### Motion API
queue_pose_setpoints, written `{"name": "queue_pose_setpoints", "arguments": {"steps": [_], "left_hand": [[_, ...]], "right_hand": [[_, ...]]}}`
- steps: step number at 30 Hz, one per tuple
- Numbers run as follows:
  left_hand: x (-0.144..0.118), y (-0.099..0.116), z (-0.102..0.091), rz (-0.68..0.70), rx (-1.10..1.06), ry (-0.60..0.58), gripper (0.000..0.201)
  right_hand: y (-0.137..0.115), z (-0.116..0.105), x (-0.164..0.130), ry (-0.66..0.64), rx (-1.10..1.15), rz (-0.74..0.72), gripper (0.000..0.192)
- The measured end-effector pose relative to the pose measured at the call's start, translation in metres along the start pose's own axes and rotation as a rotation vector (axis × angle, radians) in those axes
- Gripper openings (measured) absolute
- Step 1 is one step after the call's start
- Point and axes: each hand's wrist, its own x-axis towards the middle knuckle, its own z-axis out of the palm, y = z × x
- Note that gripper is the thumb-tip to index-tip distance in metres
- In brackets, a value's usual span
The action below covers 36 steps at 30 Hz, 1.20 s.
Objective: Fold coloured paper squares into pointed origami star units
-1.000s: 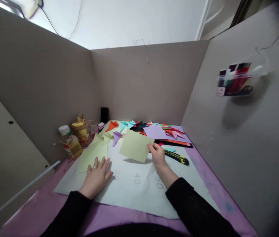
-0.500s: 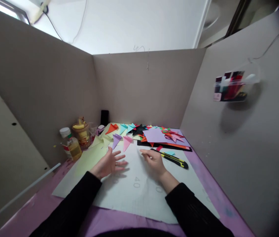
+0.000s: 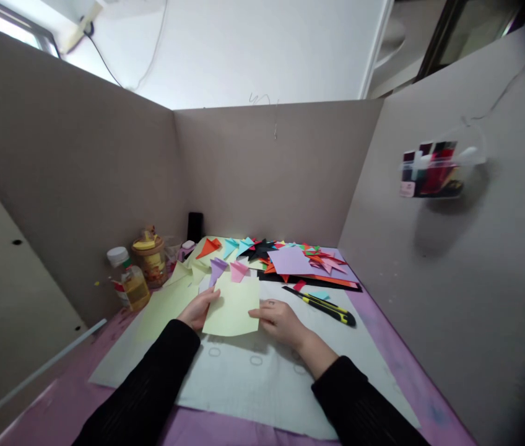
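Observation:
A square sheet of pale yellow paper (image 3: pixel 232 306) is held a little above the white sheet (image 3: pixel 225 384) that covers the table. My left hand (image 3: pixel 201 308) pinches its left edge, thumb on top and fingers mostly hidden beneath. At the right edge, my right hand (image 3: pixel 281 322) grips the same paper between thumb and fingers. Just beyond the paper lie a folded purple piece (image 3: pixel 216 271) and a folded pink piece (image 3: pixel 238 271). A black and yellow utility knife (image 3: pixel 327 308) rests to the right of my right hand.
Lilac paper (image 3: pixel 289 261) lies beside folded stars, including a black star (image 3: pixel 262 249). More pale yellow paper (image 3: pixel 163 313) is at the left, near a bottle (image 3: pixel 130 282) and a yellow-lidded jar (image 3: pixel 150 257). Grey partitions (image 3: pixel 267 173) enclose the table.
The pale yellow square is now between both hands. My left hand, earlier spread and empty, has closed on its left edge; my right hand has come onto its right edge.

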Motion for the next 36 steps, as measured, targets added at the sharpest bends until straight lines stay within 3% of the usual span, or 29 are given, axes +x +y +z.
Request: {"name": "queue_pose_setpoints", "arguments": {"steps": [4, 11, 15, 18, 22, 26, 31, 36], "left_hand": [[0.006, -0.005, -0.002, 0.010, 0.042, 0.146, 0.061], [0.006, -0.007, -0.004, 0.042, -0.034, 0.115, 0.056], [0.001, -0.006, 0.001, 0.101, -0.018, 0.044, 0.052], [-0.001, -0.007, 0.007, 0.104, 0.001, -0.024, 0.048], [-0.002, -0.012, 0.012, 0.065, 0.035, -0.097, 0.047], [0.000, -0.014, 0.016, 0.090, 0.036, -0.136, 0.048], [0.004, -0.016, 0.023, 0.464, 0.141, 0.021, 0.053], [0.007, -0.021, 0.024, 0.480, 0.434, 0.184, 0.032]], "right_hand": [[0.000, 0.000, 0.001, 0.001, -0.024, 0.019, 0.042], [-0.003, 0.001, 0.004, 0.129, 0.055, 0.075, 0.033], [-0.001, 0.005, 0.008, 0.343, 0.237, 0.343, 0.008], [0.005, 0.009, 0.011, 0.517, 0.460, 0.541, 0.026], [0.011, 0.016, 0.012, 0.592, 0.792, 0.659, 0.036], [0.016, 0.021, 0.010, 0.714, 0.813, 0.729, 0.038], [0.022, 0.020, 0.008, 0.809, 0.686, 0.703, 0.035], [0.023, 0.021, 0.009, 0.794, 0.667, 0.691, 0.037]]}}
